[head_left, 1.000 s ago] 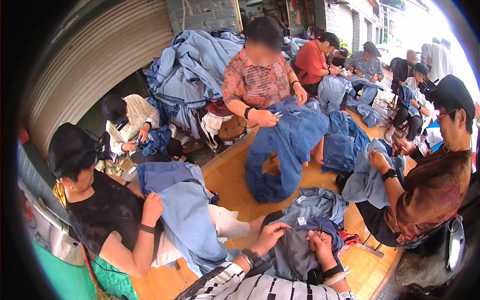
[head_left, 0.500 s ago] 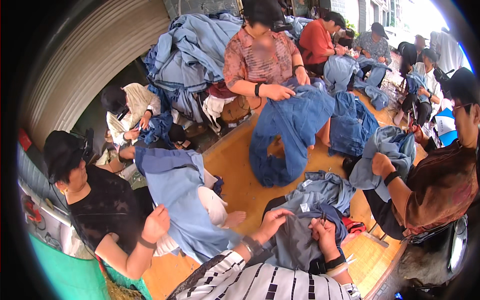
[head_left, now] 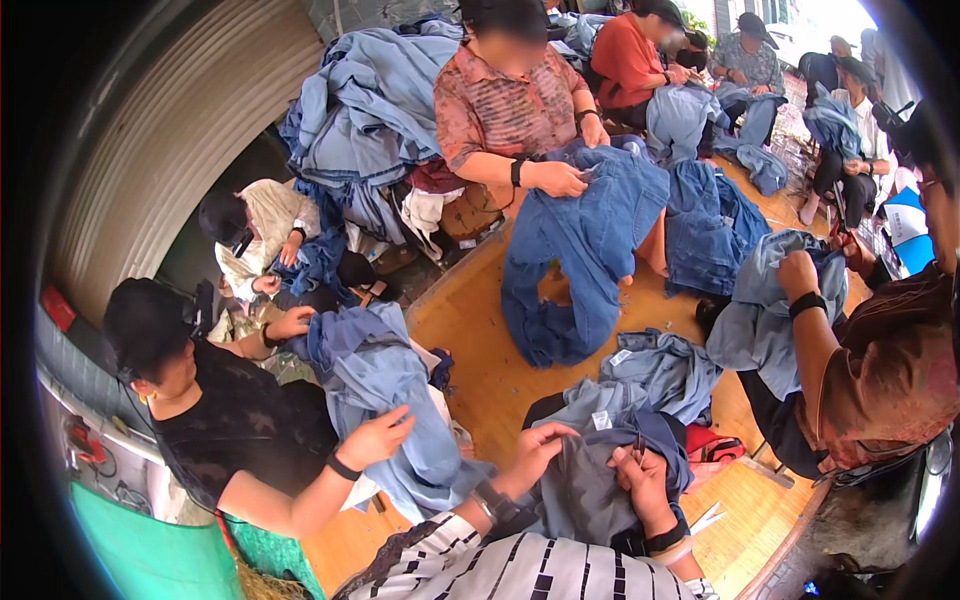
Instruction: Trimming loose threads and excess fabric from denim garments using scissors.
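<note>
A grey-blue denim garment (head_left: 575, 500), with a dark grey section facing up, is bunched over my lap. My left hand (head_left: 537, 458) pinches its upper edge between thumb and fingers. On the garment's right side my right hand (head_left: 642, 482) is closed, gripping the cloth. A small dark pointed tip shows just above its fingers; I cannot make out what it belongs to. A white label (head_left: 601, 420) lies on the cloth just beyond my hands. White-bladed scissors (head_left: 708, 518) lie beside my right wrist.
More light denim (head_left: 665, 375) lies ahead on the wooden board (head_left: 455, 310). A red item (head_left: 712, 450) sits to the right. Co-workers handle jeans on the left (head_left: 375, 370), ahead (head_left: 585, 250) and right (head_left: 765, 310). A large denim heap (head_left: 375, 110) stands behind.
My hands stay on the garment, shifted slightly. The person on the left has lowered and gathered the spread denim. The person on the right has raised a hand with their garment.
</note>
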`<state>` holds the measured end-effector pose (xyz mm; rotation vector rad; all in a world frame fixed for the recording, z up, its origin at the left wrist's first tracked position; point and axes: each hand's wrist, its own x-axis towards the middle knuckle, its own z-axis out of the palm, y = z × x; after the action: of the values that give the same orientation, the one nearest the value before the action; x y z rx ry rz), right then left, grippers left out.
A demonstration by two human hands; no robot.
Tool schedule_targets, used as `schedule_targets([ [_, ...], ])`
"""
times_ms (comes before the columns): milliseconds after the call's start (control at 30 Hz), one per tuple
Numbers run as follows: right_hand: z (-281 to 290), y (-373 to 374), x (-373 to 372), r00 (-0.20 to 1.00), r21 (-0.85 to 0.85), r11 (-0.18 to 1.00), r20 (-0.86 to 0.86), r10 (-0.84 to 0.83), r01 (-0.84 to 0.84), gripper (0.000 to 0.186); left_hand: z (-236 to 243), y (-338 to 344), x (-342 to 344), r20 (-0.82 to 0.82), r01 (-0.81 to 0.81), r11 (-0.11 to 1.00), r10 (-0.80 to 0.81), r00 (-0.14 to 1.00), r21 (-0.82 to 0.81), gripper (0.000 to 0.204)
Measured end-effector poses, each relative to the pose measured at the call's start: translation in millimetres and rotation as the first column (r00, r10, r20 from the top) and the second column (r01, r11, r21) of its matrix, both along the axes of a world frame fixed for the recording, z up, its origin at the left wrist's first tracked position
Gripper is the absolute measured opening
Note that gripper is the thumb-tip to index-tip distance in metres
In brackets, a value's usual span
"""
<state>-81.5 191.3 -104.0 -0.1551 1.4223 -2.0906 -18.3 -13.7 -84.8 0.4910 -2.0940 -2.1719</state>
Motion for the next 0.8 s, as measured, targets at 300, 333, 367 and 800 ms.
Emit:
schedule_targets([
  [300,0,2,-11,0.989,0.010,0.995,0.114,0.094,-0.096,0.020,-7,9,-12,0.009,-0.104,0.987,0.106,0.994,-0.120,0.016],
  [333,5,-2,-13,0.994,0.015,0.996,0.066,0.087,-0.089,0.019,-8,9,-12,0.024,-0.127,0.982,0.132,0.991,-0.138,0.016],
  [367,7,-3,-15,0.996,0.021,0.996,0.017,0.082,-0.082,0.018,-10,10,-13,0.039,-0.150,0.976,0.157,0.987,-0.156,0.016],
  [800,2,-32,-9,0.973,-0.001,0.976,0.071,0.219,-0.219,0.017,5,11,21,-0.022,-0.345,0.909,0.349,0.937,-0.235,0.020],
])
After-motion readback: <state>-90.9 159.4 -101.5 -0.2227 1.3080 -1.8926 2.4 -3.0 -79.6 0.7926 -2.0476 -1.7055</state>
